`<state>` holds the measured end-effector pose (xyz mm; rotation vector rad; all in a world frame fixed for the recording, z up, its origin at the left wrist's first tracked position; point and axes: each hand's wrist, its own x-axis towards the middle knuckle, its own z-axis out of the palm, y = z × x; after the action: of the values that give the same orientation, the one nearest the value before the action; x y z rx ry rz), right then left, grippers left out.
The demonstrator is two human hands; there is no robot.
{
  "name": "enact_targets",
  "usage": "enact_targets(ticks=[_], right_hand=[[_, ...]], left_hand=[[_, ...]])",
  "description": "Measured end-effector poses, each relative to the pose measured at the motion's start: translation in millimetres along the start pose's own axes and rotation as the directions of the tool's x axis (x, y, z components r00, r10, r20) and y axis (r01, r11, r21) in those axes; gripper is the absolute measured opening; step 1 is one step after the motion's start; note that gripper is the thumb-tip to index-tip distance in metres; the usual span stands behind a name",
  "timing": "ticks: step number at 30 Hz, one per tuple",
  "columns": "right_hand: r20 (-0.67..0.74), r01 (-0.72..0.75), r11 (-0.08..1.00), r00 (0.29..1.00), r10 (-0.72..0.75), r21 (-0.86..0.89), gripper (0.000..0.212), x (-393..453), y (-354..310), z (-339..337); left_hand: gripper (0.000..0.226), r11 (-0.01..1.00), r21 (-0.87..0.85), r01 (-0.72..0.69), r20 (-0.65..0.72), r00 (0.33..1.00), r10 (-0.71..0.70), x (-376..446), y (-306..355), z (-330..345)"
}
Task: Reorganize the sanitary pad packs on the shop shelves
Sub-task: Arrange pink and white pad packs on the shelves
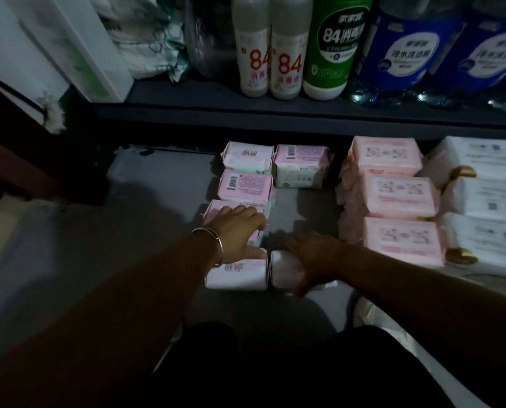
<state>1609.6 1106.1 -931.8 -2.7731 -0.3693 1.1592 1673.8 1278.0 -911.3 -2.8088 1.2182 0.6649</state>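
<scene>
Resting near the front edge of the lower shelf [157, 207], two white packs [235, 275] lay side by side, touching; the left hand [240, 228] was laid with relaxed fingers over a pink pack [216, 212] just behind them; the right hand [310, 254] was spread flat on the right white pack [284, 270], gripping nothing; each pack was judged light, soft and slippery-wrapped, best taken across its short sides.
</scene>
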Motion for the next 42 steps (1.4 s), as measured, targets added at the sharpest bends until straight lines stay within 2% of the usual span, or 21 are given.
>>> enact_targets(ticks=[3,6,8,10,13,15,21,24,26,29,32,34,39,42], right_hand=[[-0.002,-0.029,0.998,1.000,0.029,-0.049,0.090,-2.3,-5.0,12.5],[-0.056,-0.055,0.995,0.997,0.060,0.082,0.079,-3.9,-3.1,-4.5],[-0.093,-0.085,0.987,0.991,0.098,0.135,0.080,-6.5,0.6,-24.4],[-0.130,-0.122,0.990,0.983,0.131,0.075,0.089,-6.8,3.9,-40.9],[-0.197,-0.152,0.984,0.966,0.168,0.093,0.081,-4.2,7.0,-50.6],[-0.226,-0.166,0.979,0.955,0.190,0.118,0.078,-3.3,6.9,-51.6],[-0.200,-0.180,0.966,0.956,0.216,0.186,0.090,-1.1,7.3,-49.7],[-0.203,-0.168,0.961,0.956,0.213,0.218,0.088,-0.8,10.6,-51.9],[-0.215,-0.157,0.954,0.953,0.214,0.254,0.079,-4.9,12.3,-57.7],[-0.226,-0.138,0.943,0.951,0.212,0.304,0.067,-17.7,12.7,-74.1],[-0.255,-0.130,0.936,0.942,0.220,0.326,0.063,-32.4,12.6,-99.0],[-0.284,-0.126,0.935,0.932,0.226,0.332,0.065,-43.4,11.7,-119.3],[-0.411,-0.054,0.913,0.881,0.235,0.405,0.074,-84.6,4.9,-184.3],[-0.494,0.002,0.917,0.843,0.213,0.399,0.065,-113.3,-0.6,-226.7]], left_hand=[[0.053,1.000,0.027,0.008,0.052,0.999,-0.009,-1.2,0.9,3.4],[0.053,1.000,0.019,0.003,0.072,0.997,-0.004,3.7,-4.0,-3.6],[0.053,1.000,0.005,-0.004,0.146,0.989,0.003,5.1,-6.1,-11.0],[0.057,1.000,0.002,-0.026,0.246,0.969,0.025,3.5,-6.2,-14.6],[0.071,0.999,0.028,-0.023,0.344,0.939,0.012,-3.4,-1.3,-10.8],[0.072,0.999,0.049,0.003,0.359,0.933,-0.020,-6.3,3.8,-3.8],[0.065,0.992,0.082,0.095,0.343,0.932,-0.118,-7.3,16.5,22.8],[0.056,0.991,0.106,0.085,0.342,0.932,-0.116,-5.2,19.7,24.1],[0.061,0.987,0.122,0.106,0.341,0.929,-0.142,-6.5,19.2,14.3],[0.068,0.989,0.047,0.139,0.415,0.898,-0.146,-6.9,7.3,-11.2],[0.070,0.962,-0.163,0.219,0.480,0.870,-0.116,-11.0,-1.4,-56.1],[0.062,0.936,-0.245,0.253,0.449,0.885,-0.121,-16.5,-1.9,-91.9],[0.050,0.910,-0.293,0.293,0.365,0.914,-0.177,-33.8,-3.0,-186.3],[0.040,0.895,-0.307,0.323,0.337,0.917,-0.215,-45.3,-2.8,-241.7]])
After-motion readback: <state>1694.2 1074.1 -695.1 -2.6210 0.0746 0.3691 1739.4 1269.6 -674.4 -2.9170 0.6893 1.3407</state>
